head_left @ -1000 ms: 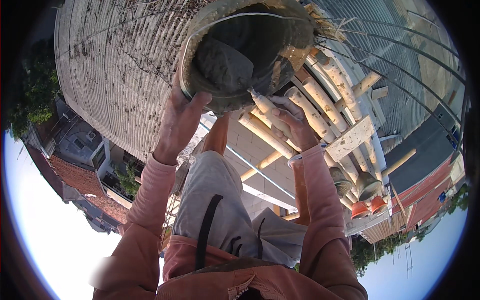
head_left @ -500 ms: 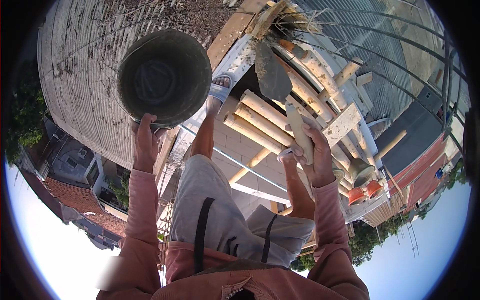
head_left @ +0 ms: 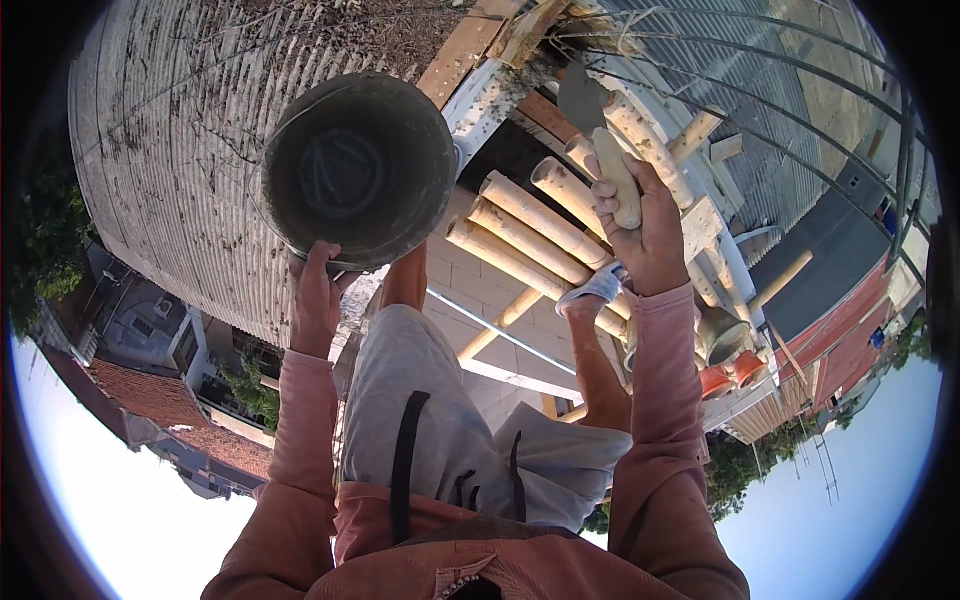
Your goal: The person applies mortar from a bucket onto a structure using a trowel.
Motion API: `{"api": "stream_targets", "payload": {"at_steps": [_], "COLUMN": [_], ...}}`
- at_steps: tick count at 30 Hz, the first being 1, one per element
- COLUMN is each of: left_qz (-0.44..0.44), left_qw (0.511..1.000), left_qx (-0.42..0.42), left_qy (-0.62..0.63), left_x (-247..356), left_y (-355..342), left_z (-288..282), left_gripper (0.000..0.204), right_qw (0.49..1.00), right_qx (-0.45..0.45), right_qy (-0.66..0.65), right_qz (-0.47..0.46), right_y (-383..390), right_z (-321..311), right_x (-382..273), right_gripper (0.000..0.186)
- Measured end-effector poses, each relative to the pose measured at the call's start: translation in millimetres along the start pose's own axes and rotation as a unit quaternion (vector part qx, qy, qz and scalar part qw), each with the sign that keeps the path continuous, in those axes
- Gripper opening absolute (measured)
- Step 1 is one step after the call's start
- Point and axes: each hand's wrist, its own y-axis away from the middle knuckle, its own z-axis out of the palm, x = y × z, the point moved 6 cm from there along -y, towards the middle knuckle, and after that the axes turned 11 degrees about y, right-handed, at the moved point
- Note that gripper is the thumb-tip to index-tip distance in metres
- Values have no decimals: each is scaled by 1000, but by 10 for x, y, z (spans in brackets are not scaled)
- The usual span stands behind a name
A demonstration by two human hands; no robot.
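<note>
A dark, mortar-stained bucket is held out at upper left, its open mouth turned up to the camera. My left hand grips its near rim, thumb on top. My right hand is closed round the pale handle of a trowel, whose grey blade points away, upper right of the bucket, over the top of a concrete edge beside bent steel bars. Several pale poles lie below and around the trowel. My sandalled foot rests near the poles.
I am high up, with a corrugated roof at left and a wooden board along its edge. A block wall drops away beneath the poles. Red buckets and a metal pot sit at right. Neighbouring roofs and trees lie lower.
The bucket swung left and down from in front of me, then slightly back right. The trowel came out of it, moving right, then upward and away from my body with my right hand.
</note>
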Motion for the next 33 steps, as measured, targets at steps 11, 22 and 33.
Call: {"api": "stream_targets", "payload": {"at_steps": [11,22,33], "left_qz": [0,136,96], "left_qw": [992,967,974], "left_qx": [-67,-88,-127], "left_qy": [-104,-199,-163], "left_x": [-112,85,101], "left_y": [98,124,31], "left_z": [556,896,887], "left_gripper": [40,67,48], "right_qw": [859,352,932], "right_qx": [-59,32,-193], "right_qy": [508,871,253], "right_qz": [11,-341,172], "right_y": [777,453,417], "right_z": [471,881,276], "right_x": [507,949,1091], "right_gripper": [44,38,58]}}
